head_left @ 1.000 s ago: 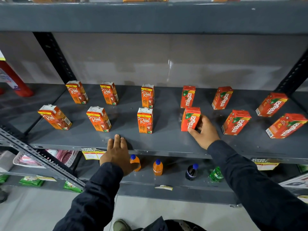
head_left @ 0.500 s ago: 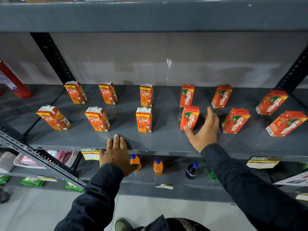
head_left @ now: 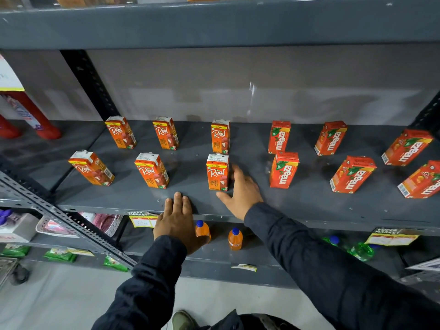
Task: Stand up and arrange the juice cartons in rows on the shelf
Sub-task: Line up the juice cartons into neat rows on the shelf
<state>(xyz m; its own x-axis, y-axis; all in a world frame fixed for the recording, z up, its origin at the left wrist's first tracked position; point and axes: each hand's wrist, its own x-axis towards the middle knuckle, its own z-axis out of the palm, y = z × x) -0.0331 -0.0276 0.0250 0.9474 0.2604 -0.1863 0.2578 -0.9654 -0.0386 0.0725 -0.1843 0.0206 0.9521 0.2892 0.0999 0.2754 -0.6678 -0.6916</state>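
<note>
Several orange Real cartons stand upright in two rows on the left half of the grey shelf (head_left: 309,206); several red Maaza cartons stand in two rows on the right half. My right hand (head_left: 240,194) is spread open, fingers at the right side of the front-row Real carton (head_left: 217,172), thumb below its base. The front Maaza carton (head_left: 283,169) stands free to the hand's right. My left hand (head_left: 177,222) rests flat on the shelf's front edge, holding nothing.
An upper shelf (head_left: 214,22) overhangs closely. A slanted metal brace (head_left: 59,215) crosses the lower left. Small orange bottles (head_left: 235,239) and green bottles (head_left: 360,251) stand on the lower shelf. Red bottles (head_left: 35,115) stand at far left.
My right hand let go of the front Maaza carton and moved left to the front-row Real carton. The left hand stayed on the shelf edge.
</note>
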